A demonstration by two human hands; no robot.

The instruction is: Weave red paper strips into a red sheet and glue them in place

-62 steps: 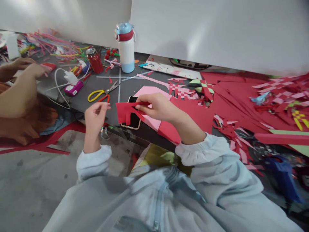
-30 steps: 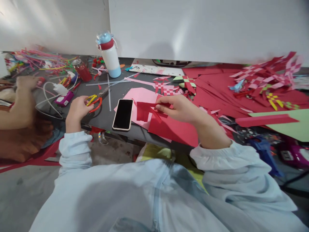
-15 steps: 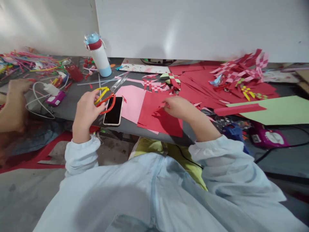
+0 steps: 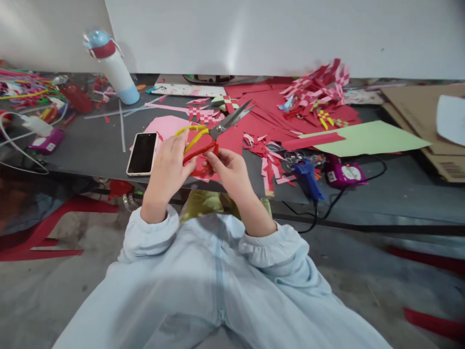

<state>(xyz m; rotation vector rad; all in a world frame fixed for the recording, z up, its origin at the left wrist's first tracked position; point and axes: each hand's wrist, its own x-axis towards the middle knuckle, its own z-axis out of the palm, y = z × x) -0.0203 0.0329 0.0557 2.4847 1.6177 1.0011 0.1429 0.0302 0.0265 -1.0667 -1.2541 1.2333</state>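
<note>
My left hand (image 4: 169,162) is closed around the handles of a pair of scissors (image 4: 220,130), one yellow and one red. The blades point up and to the right, away from me, slightly apart. My right hand (image 4: 230,174) is closed in a pinch at the red handle; whether a scrap of paper is also in its fingertips cannot be made out. Beneath the scissors lies red paper (image 4: 234,143), partly hidden by both hands. Pink paper (image 4: 160,125) sits beside it, behind my left hand. A phone (image 4: 143,154) rests just left of that hand.
A white and blue bottle (image 4: 118,72) stands at the back left. Woven paper strips (image 4: 319,92) are heaped at the back right. Nearer me are cut strips (image 4: 271,165), a blue glue gun (image 4: 307,177), a purple box (image 4: 345,172) with a cable, and green paper (image 4: 370,138).
Both hands have come together, the left carrying the scissors rightward and the right leaving the red paper for the red handle. My view has turned right; the other person's arm has left the picture.
</note>
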